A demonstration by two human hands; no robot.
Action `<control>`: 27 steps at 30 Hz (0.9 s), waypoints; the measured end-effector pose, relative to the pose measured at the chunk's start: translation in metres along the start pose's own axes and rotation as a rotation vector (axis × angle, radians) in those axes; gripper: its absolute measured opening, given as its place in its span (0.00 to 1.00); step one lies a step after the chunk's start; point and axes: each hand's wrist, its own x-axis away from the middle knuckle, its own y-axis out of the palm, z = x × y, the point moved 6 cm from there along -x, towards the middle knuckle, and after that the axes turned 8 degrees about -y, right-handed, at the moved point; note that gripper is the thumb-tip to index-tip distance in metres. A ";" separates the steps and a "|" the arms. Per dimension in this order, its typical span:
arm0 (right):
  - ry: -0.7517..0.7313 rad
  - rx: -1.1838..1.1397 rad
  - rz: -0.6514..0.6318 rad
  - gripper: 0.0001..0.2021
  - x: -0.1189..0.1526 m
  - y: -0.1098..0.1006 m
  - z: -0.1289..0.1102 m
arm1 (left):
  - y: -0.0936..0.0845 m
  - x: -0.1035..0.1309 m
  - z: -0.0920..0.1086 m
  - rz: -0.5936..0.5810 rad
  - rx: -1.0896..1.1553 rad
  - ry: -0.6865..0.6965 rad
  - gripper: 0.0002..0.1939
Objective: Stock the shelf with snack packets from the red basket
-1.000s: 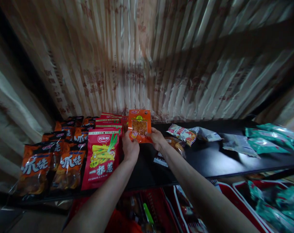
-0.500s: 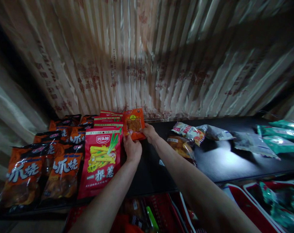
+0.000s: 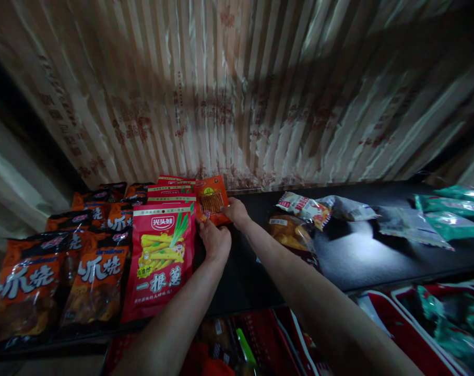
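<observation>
An orange snack packet (image 3: pixel 212 199) stands tilted back on the black shelf (image 3: pixel 240 266), near the curtained back. My left hand (image 3: pixel 216 241) pinches its lower left corner, fingers closed. At its right edge my right hand (image 3: pixel 236 213) grips it between thumb and fingers. Directly left of the packet is a row of red snack bags (image 3: pixel 162 258) with yellow sticks and green onion printed on the front, one behind another. Parts of the packet's lower edge are hidden by my fingers.
Black-and-orange snack bags (image 3: pixel 96 282) fill the shelf's left end. To the right lie a brown snack bag (image 3: pixel 289 232), a white-and-red packet (image 3: pixel 305 208), silvery packets (image 3: pixel 348 209) and green packets (image 3: pixel 452 211). Red baskets (image 3: pixel 256 339) with goods stand below the shelf's front edge.
The view has shifted slightly, so the bags on the left appear further left. Both hands still hold the orange packet, which leans a little more against the red bags.
</observation>
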 end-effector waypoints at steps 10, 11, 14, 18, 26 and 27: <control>0.011 0.431 -0.068 0.16 0.021 -0.008 -0.015 | -0.003 0.003 -0.002 0.028 0.022 0.017 0.22; 0.012 0.448 -0.067 0.17 0.023 -0.008 -0.016 | -0.003 0.003 -0.002 0.023 0.018 0.017 0.22; -0.001 0.500 -0.061 0.19 0.027 -0.006 -0.017 | -0.001 0.004 -0.002 0.006 0.001 0.016 0.23; -0.049 0.585 -0.060 0.22 0.030 -0.005 -0.020 | 0.001 0.004 -0.002 0.008 -0.006 0.018 0.24; -0.111 0.616 -0.090 0.16 0.031 -0.002 -0.017 | 0.005 0.010 -0.004 0.034 -0.058 0.061 0.22; -0.114 0.616 -0.088 0.16 0.031 -0.002 -0.017 | 0.005 0.010 -0.004 0.035 -0.063 0.071 0.22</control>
